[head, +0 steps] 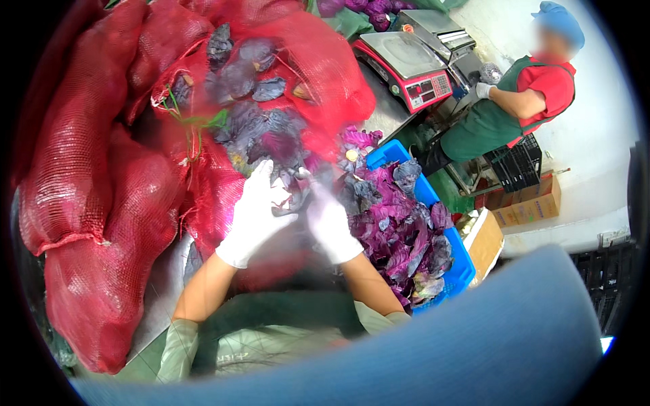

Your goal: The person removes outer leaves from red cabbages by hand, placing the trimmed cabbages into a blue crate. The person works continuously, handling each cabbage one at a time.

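Note:
My left hand (pixel 259 215), in a white glove, rests against a dark red cabbage (pixel 288 195) whose pale stem end or cut part shows. My right hand (pixel 327 215), also white-gloved and blurred, is at the cabbage's right side; whether its fingers grip is unclear. Just beyond both hands, dark cabbages and loose outer leaves (pixel 269 127) lie on an opened red mesh sack (pixel 325 56). To the right stands a blue plastic crate (pixel 424 188) heaped with torn purple cabbage leaves (pixel 391 218).
Full red mesh sacks (pixel 91 203) fill the left. A red digital scale (pixel 406 66) stands at the upper right, beside a metal machine (pixel 436 30). A co-worker in a green apron (pixel 487 127) stands beyond it. Cardboard boxes (pixel 530 203) and black crates (pixel 515 167) are at the right.

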`<move>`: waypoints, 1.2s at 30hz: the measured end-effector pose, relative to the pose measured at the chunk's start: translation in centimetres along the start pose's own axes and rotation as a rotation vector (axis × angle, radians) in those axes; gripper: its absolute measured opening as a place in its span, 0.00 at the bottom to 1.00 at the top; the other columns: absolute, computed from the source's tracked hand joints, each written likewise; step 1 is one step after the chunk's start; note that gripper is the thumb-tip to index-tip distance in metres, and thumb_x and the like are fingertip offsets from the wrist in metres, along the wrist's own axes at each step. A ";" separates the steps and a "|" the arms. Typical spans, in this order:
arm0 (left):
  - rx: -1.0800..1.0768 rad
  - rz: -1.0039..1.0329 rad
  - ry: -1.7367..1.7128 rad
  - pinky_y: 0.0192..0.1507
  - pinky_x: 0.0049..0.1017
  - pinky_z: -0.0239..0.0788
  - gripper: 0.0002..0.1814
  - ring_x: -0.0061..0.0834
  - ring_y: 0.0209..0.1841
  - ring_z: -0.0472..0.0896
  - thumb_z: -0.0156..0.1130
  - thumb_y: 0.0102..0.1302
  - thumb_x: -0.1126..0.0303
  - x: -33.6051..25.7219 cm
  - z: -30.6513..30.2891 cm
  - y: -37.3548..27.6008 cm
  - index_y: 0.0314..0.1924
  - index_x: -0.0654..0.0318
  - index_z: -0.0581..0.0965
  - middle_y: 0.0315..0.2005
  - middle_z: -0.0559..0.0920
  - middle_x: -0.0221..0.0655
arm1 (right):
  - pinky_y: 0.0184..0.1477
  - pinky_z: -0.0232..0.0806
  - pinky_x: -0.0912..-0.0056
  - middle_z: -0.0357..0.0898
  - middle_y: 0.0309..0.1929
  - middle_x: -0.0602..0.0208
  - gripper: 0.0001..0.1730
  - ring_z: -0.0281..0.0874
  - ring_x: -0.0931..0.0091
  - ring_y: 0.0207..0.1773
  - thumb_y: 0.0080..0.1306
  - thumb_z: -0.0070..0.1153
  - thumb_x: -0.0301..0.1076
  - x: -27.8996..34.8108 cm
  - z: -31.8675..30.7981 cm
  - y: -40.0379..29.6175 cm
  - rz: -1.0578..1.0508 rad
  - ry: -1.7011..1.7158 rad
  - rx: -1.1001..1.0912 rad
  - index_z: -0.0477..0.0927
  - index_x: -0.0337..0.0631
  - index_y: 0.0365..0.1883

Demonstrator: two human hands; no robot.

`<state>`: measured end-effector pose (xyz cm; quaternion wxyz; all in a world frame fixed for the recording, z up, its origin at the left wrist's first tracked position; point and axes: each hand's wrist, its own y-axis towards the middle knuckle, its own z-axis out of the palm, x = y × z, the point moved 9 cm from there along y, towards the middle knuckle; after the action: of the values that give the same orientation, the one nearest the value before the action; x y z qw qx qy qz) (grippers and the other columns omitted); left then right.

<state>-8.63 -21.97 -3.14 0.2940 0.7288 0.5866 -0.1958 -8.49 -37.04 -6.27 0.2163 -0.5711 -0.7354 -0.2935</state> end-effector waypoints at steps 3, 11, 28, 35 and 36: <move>0.010 0.025 -0.057 0.71 0.36 0.58 0.62 0.49 0.72 0.62 0.82 0.41 0.63 0.3 0.2 -0.5 0.73 0.67 0.54 0.69 0.62 0.50 | 0.43 0.71 0.77 0.81 0.54 0.65 0.34 0.76 0.81 0.38 0.63 0.50 0.21 -2.7 0.5 0.6 0.232 0.497 0.144 0.70 0.48 0.70; -0.020 0.046 -0.078 0.70 0.37 0.60 0.54 0.47 0.71 0.64 0.79 0.46 0.58 -0.8 -0.3 0.1 0.71 0.64 0.60 0.68 0.64 0.49 | 0.49 0.74 0.72 0.84 0.45 0.60 0.24 0.83 0.75 0.44 0.65 0.65 0.37 2.4 -1.8 1.2 -0.033 0.271 -0.142 0.78 0.38 0.57; 0.295 0.014 -0.857 0.74 0.37 0.51 0.55 0.37 0.73 0.62 0.82 0.40 0.68 1.6 -3.4 0.3 0.69 0.64 0.62 0.69 0.65 0.42 | 0.44 0.76 0.65 0.85 0.44 0.52 0.18 0.86 0.62 0.40 0.66 0.59 0.32 -10.6 -12.7 -7.7 0.340 -0.136 -0.447 0.81 0.41 0.54; 0.361 0.235 -0.321 0.74 0.39 0.52 0.57 0.44 0.73 0.61 0.81 0.43 0.64 -2.1 -0.4 0.8 0.73 0.61 0.60 0.68 0.64 0.45 | 0.57 0.73 0.64 0.79 0.58 0.53 0.27 0.81 0.61 0.56 0.66 0.51 0.25 0.9 -4.4 -3.0 -0.023 0.070 -0.041 0.74 0.44 0.66; 0.320 0.200 -0.320 0.73 0.39 0.54 0.56 0.44 0.72 0.62 0.81 0.43 0.63 -2.1 -0.4 0.9 0.72 0.62 0.60 0.67 0.65 0.45 | 0.56 0.74 0.64 0.78 0.59 0.52 0.29 0.81 0.59 0.55 0.65 0.50 0.24 1.8 -4.1 -2.6 -0.021 0.013 -0.056 0.73 0.44 0.67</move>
<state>-8.31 -23.39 -1.34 0.2817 0.7802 0.4192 -0.3690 -11.50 -39.01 -2.58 0.2019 -0.5673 -0.7315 -0.3199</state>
